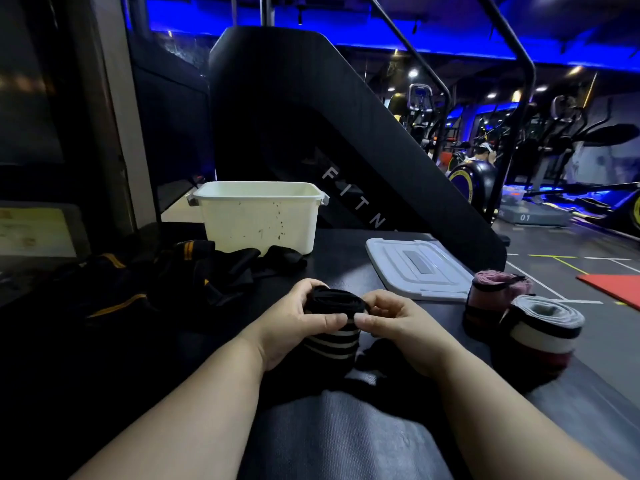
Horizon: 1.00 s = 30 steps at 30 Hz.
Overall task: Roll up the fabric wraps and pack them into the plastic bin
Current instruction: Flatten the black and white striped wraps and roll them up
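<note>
Curled left hand [294, 327] and right hand [401, 327] gripped the black white-striped fabric roll [331, 342], upright, before the white plastic bin [259, 223].

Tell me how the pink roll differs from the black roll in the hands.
Colour: the pink roll is pink with a dark band; the black roll is black with white stripes.
Hold: the pink roll stands free on the table, beside the lid; the black roll is gripped by the left hand and pinched by the right hand.
Shared: both are rolled, stand on end, and are outside the bin.
</note>
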{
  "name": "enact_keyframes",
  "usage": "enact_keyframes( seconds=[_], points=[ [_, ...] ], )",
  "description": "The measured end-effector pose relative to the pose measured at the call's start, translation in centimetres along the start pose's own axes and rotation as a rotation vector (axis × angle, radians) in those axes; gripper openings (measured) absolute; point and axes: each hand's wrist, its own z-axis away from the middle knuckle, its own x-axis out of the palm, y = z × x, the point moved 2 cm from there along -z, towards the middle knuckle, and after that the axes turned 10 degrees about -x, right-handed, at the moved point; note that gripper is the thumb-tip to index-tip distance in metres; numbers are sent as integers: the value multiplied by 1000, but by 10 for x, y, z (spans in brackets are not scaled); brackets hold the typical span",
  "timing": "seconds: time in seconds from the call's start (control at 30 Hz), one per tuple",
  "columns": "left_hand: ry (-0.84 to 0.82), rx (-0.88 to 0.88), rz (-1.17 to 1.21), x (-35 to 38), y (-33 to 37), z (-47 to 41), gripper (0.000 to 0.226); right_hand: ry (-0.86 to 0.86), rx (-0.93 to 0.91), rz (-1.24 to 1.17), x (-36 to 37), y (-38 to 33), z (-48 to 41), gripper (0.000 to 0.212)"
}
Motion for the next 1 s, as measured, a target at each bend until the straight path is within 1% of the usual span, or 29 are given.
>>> enact_keyframes(
  seconds=[0.07,0.13,0.17,0.23,0.3,0.37,0.4,0.47,0.53,0.63,0.7,0.77,0.83,0.93,1.0],
  points=[
    [-30,-8,2,-1,-1,1,70,21,-21,40,0,0,0,24],
    [-31,-6,-17,0,-1,1,75,57,-41,99,-1,-1,-1,16],
    [-19,-1,-17,1,-1,0,75,73,-58,130,-2,-1,-2,20],
    [17,4,6,4,-1,-2,70,98,-85,148,-2,-1,-3,29],
    [51,9,6,5,0,-3,59,108,-94,128,0,-2,-4,27],
    [72,12,18,6,0,-3,53,105,-98,135,0,-1,-4,33],
    [76,9,36,7,0,-3,52,109,-102,141,0,-2,-4,32],
    [90,9,46,8,0,-3,48,117,-110,137,1,-3,-5,23],
    [124,12,29,8,-1,-5,45,110,-132,156,2,-3,-5,20],
    [210,40,-36,5,-2,-7,58,79,-162,219,4,-3,-5,16],
    [241,52,-75,3,-2,-7,65,76,-150,222,4,-2,-5,11],
    [229,40,-94,3,-3,-6,65,81,-121,214,3,-1,-4,7],
    [169,9,-108,2,-4,-5,64,91,-113,260,1,0,-3,10],
    [17,-44,17,0,-2,-1,58,131,-118,340,-4,0,-1,15],
    [-12,-40,37,-1,-1,0,57,139,-112,418,-6,-2,-1,14]
  ],
)
